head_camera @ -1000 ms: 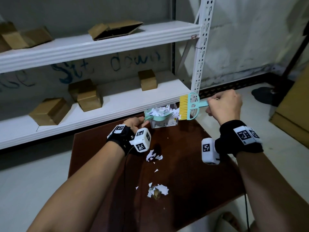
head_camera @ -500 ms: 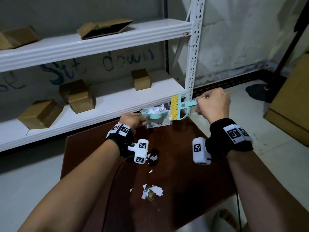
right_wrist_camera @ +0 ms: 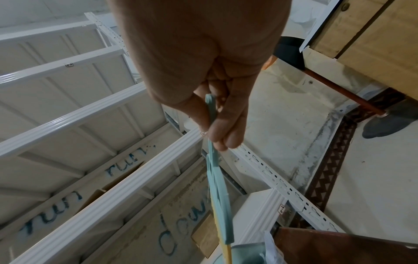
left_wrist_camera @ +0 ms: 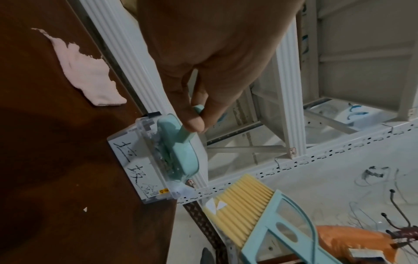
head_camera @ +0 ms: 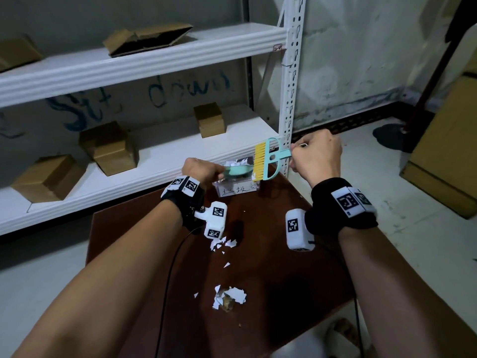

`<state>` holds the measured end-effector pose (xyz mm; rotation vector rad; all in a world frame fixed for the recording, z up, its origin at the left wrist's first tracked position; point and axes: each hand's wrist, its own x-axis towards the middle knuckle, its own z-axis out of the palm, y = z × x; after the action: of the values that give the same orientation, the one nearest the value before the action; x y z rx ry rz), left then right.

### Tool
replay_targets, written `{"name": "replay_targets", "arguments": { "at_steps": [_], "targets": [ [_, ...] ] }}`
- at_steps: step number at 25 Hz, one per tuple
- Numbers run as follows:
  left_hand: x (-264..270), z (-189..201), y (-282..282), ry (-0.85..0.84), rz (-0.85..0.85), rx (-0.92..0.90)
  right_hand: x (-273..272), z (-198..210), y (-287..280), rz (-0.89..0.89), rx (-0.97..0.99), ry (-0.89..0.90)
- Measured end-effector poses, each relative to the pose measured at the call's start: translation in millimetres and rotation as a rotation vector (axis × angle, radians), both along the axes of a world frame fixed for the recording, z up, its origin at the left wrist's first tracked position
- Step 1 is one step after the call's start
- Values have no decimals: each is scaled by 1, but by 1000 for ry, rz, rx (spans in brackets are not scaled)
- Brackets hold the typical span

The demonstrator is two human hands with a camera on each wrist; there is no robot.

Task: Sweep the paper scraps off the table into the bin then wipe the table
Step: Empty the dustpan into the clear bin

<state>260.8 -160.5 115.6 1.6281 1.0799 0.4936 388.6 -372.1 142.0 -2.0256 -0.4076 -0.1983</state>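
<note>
My left hand (head_camera: 213, 171) pinches the handle of a teal dustpan (head_camera: 237, 171) and holds it tipped on edge over a clear bin (head_camera: 236, 190) at the far edge of the dark brown table (head_camera: 284, 280). In the left wrist view the left hand (left_wrist_camera: 196, 123) holds the dustpan (left_wrist_camera: 181, 153) over the bin (left_wrist_camera: 133, 160), which has white scraps inside. My right hand (head_camera: 296, 157) grips a teal brush (head_camera: 267, 162) with yellow bristles beside the dustpan; the right hand (right_wrist_camera: 217, 132) clamps the brush (right_wrist_camera: 218, 196) handle. Paper scraps (head_camera: 223, 244) and a second pile of scraps (head_camera: 231, 297) lie on the table. A pink cloth (left_wrist_camera: 83, 71) lies near the table's far edge.
A white metal shelf (head_camera: 154, 65) with several cardboard boxes stands right behind the table, and its upright post (head_camera: 290, 99) is close to the brush. A large cardboard box (head_camera: 444, 151) sits on the floor at the right. A black cable (head_camera: 170, 280) crosses the table by my left arm.
My left hand has tipped the dustpan further over the bin, and the scraps heaped on it are gone from view. The brush has stayed beside the dustpan.
</note>
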Motion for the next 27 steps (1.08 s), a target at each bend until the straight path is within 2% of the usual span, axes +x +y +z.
{"name": "replay_targets", "arguments": {
  "at_steps": [10,18,27],
  "targets": [
    [-2,42,-5,-141,1,-111,0,0,0,7,14,-25],
    [-15,59,0,-255,41,-85,4,3,-4,-30,117,-22],
    [-36,83,2,-354,48,-64,9,6,-8,-63,138,-11]
  ]
}}
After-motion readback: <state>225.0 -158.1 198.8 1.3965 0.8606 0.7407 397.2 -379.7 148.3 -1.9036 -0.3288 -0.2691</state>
